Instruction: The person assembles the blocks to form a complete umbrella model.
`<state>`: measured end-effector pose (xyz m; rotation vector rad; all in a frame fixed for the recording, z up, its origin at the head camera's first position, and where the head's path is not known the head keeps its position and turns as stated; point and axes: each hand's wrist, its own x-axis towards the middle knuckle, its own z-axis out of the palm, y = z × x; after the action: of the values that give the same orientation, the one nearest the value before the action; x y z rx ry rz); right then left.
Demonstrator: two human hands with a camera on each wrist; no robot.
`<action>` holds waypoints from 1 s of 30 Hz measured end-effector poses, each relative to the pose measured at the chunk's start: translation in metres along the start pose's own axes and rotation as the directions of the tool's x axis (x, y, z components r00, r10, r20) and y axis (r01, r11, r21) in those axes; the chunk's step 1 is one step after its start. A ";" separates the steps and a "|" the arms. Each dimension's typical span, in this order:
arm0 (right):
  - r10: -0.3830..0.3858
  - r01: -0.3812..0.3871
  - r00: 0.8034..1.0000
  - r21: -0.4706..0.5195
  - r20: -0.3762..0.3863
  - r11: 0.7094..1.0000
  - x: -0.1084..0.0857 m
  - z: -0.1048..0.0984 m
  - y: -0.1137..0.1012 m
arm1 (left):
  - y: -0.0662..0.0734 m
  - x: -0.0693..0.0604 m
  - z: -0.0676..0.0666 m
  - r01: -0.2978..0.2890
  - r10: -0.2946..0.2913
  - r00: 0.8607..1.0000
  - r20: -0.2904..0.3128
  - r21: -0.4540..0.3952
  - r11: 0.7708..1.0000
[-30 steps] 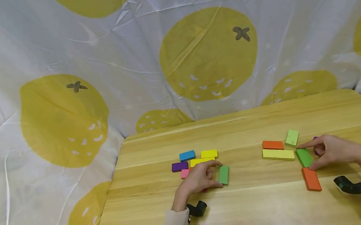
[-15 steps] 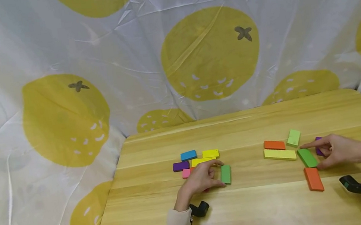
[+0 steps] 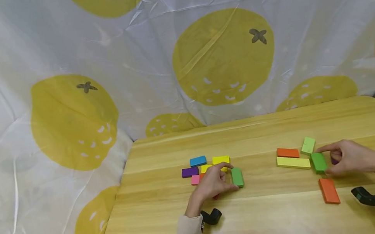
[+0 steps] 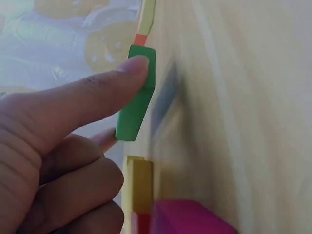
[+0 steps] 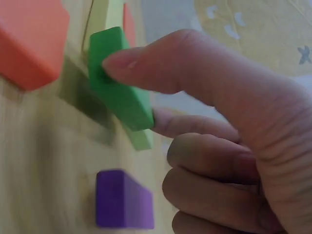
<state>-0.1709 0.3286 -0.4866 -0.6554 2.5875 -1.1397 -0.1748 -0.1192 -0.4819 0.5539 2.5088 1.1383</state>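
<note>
Your left hand [image 3: 213, 184] has the left green block [image 3: 237, 177] pinched end to end: thumb at the near end, index finger at the far end. Your right hand [image 3: 352, 157] mirrors that grip on the right green block [image 3: 318, 163]. Both hands are only as wide as the block's length. Both blocks look slightly off the worktop [image 3: 265, 209] (going by the wrist views; how high, I can't tell).

Relation to watch, my read: each block sits on the inner side of its own hand, the two well apart, left one around mid-width, right one nearer the worktop's right edge. Both long axes run roughly front to far edge, so near parallel and crosswise to the line between your hands.

Tight side is the right. The pale yellow bar [image 3: 293, 163] runs roughly along the far edge, its right end just beside that block; touching or not, can't tell. The light green block [image 3: 308, 145] is just beyond, toward the far edge; the orange block [image 3: 329, 191] lies apart, toward the front. The purple block [image 5: 124, 200] is on the worktop's right-edge side, partly hidden by your hand from above.
</note>
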 end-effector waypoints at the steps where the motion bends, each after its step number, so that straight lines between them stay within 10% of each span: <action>1: 0.002 -0.002 1.000 -0.010 -0.013 1.000 0.000 0.000 -0.004 | 0.002 0.003 0.000 -0.008 0.008 1.000 -0.017 0.003 1.000; 9: -0.056 0.050 0.994 0.070 0.090 0.996 0.022 0.024 -0.064 | 0.021 0.033 0.000 -0.023 0.019 0.995 -0.094 -0.044 0.999; 17: -0.206 0.206 0.978 -0.003 0.033 0.978 0.060 0.084 -0.097 | 0.023 0.059 0.013 -0.010 0.010 0.994 -0.107 -0.002 1.000; 25: -0.138 0.138 0.990 -0.126 0.006 0.982 0.073 0.118 -0.105 | 0.021 0.065 0.018 0.027 -0.011 0.993 -0.117 0.141 0.990; 30: -0.116 0.120 0.993 -0.111 0.037 0.987 0.071 0.122 -0.101 | 0.018 0.062 0.017 0.042 -0.038 0.997 -0.069 0.065 0.997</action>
<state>-0.1548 0.1562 -0.4950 -0.8544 2.6329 -1.0131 -0.2175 -0.0678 -0.4873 0.4880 2.6114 1.0796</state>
